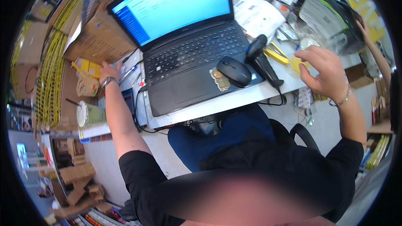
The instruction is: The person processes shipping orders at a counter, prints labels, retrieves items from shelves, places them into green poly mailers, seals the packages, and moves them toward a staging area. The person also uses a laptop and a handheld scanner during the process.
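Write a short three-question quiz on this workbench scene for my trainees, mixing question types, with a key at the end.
1. Multiple choice: what lies immediately to the right of the black computer mouse?
A) a stapler
B) a handheld barcode scanner
C) a calculator

2. True or false: the cup of green drink stands to the left of the laptop.

3. Short answer: which of the person's two hands is nearer the yellow-handled tool?

Key
1. B
2. True
3. The right hand
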A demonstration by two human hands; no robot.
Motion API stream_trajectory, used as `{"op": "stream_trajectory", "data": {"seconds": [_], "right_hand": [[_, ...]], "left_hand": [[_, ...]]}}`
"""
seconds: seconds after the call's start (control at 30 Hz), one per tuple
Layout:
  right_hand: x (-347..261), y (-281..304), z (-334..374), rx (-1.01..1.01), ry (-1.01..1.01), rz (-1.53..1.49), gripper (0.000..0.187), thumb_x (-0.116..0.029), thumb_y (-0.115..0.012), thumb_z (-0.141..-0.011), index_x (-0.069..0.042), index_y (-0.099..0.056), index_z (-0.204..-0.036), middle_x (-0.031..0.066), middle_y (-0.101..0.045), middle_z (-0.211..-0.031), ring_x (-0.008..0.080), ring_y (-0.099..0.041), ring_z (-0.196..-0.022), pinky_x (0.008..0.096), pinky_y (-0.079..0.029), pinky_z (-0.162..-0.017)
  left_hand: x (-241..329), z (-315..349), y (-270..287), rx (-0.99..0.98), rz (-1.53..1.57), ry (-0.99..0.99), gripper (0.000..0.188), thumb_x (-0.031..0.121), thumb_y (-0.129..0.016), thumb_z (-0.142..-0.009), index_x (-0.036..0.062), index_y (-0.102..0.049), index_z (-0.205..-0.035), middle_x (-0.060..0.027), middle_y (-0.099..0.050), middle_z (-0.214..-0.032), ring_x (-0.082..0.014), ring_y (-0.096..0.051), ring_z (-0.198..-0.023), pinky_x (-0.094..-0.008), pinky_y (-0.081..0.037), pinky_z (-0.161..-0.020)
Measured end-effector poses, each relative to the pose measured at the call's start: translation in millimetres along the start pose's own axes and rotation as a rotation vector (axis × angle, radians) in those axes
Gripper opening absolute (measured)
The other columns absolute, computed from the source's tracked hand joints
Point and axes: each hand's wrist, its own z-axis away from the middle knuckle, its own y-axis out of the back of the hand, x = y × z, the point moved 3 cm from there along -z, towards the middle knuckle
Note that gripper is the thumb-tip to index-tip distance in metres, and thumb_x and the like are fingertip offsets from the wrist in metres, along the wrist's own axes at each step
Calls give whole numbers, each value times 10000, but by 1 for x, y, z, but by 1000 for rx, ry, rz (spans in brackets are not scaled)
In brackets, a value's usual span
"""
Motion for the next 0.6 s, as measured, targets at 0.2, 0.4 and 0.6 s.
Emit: {"op": "stream_trajectory", "data": {"seconds": [0.2,0.4,0.6], "right_hand": [[19,-23,20,0,-114,9,251,-122,-610,-764,-110,-619,-1015,67,-607,-819,256,-609,-725,358,-488,-612],[39,-56,16,86,-393,-324,416,-147,-618,-791,-112,-550,-1200,89,-579,-1089,216,-617,-746,325,-507,-676],[24,-73,6,216,-355,-501,478,-114,-639,-800,-108,-506,-1260,112,-497,-1210,182,-579,-783,284,-510,-718]], "left_hand": [[-16,-21,-18,44,-127,-182,614,561,-490,-881,-13,-580,-1083,-261,-615,-1081,-384,-624,-992,-474,-509,-824],[-3,-7,-4,109,-131,-250,509,493,-459,-925,25,-659,-936,-222,-651,-1005,-386,-647,-908,-470,-525,-773],[0,2,3,16,25,-210,733,657,-491,-831,10,-590,-1161,-277,-523,-1220,-396,-544,-1119,-471,-446,-935]]}}
